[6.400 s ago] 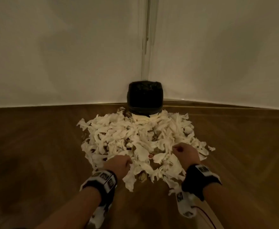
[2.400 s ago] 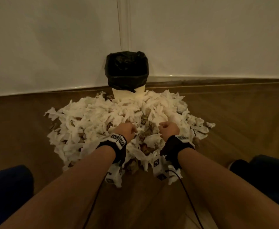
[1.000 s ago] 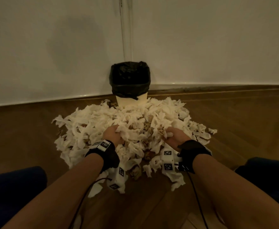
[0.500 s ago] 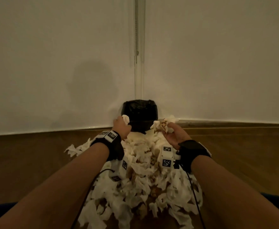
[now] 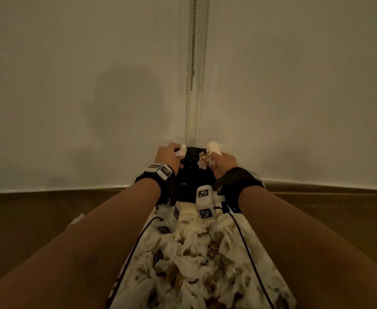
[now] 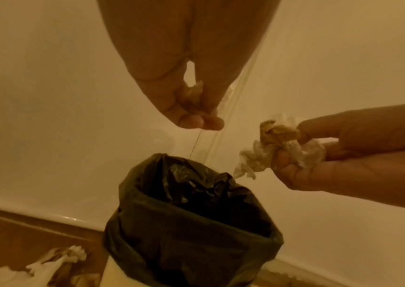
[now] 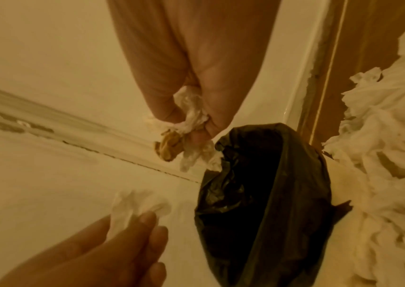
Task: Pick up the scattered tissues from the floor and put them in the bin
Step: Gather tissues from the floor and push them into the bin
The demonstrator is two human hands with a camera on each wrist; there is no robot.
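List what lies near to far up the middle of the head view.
Tissue pile → bin → wall corner. Left hand and right hand hold tissues beside the bin's top, so their depth order against it is unclear.

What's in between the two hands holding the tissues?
In the head view, the black-lined bin shows in the gap between the left hand and the right hand; each grips crumpled tissues above it.

White walls [image 5: 71,85] meet in a corner at twelve o'clock, where a bead chain [image 5: 193,52] hangs. A white skirting board [image 6: 49,217] edges the wooden floor [image 5: 27,219].
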